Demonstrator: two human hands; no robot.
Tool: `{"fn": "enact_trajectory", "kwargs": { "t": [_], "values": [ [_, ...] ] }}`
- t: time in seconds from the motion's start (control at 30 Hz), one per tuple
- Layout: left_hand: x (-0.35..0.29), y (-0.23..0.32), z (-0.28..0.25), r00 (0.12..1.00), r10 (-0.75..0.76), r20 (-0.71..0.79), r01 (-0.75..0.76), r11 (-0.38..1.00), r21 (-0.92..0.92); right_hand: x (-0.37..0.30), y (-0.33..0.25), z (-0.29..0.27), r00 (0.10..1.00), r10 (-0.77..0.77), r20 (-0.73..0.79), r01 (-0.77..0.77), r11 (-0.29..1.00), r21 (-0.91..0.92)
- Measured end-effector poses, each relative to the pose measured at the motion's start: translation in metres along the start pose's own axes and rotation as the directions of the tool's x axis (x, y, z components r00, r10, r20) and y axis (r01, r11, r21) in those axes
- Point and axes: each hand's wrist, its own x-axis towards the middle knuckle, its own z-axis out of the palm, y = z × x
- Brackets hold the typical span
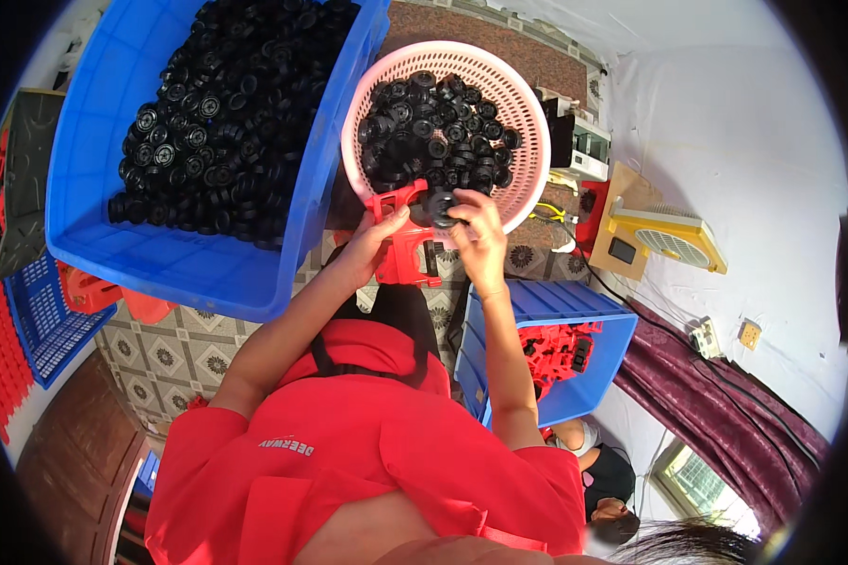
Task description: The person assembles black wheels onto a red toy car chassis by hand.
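Note:
My left hand (372, 247) is closed round a red plastic chassis (407, 262), which looks like a toy vehicle's base. Between the fingertips of my right hand (481, 237) is a black wheel (442, 209), held against or just beside the chassis's right side; whether they touch I cannot tell. Both hands are over the near rim of a round pink basket (534, 113), which holds many loose black wheels (457, 122). Left of the basket, a large blue crate (301, 212) holds a big heap of similar wheels (207, 132).
A smaller blue crate (605, 372) with red and black assembled parts (554, 353) stands by my right arm. A yellow fan (669, 237), a phone (622, 250) and yellow-handled pliers (550, 213) are to the right. Another person (609, 485) sits at lower right. Red parts and a blue basket (52, 320) lie left.

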Motion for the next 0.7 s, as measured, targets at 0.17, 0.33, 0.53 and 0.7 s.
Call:
{"fn": "enact_trajectory", "kwargs": {
  "t": [0.17,0.33,0.53,0.7],
  "values": [
    [0.000,-0.001,0.008,0.993,0.100,0.064,-0.105,0.991,0.081,-0.001,0.008,0.003,0.981,-0.166,0.095,0.178,0.975,-0.134],
    [0.002,-0.003,0.017,0.994,0.113,0.013,-0.114,0.975,0.188,0.004,0.023,-0.012,0.961,-0.209,0.182,0.223,0.973,-0.066],
    [0.000,-0.009,0.033,0.996,0.084,0.037,-0.090,0.981,0.171,0.010,0.056,-0.018,0.824,0.231,0.518,-0.526,0.652,0.546],
    [-0.016,-0.031,0.045,0.945,0.253,-0.205,-0.190,0.940,0.283,0.011,0.054,-0.013,0.793,0.163,0.587,-0.482,0.758,0.440]
  ]
}}
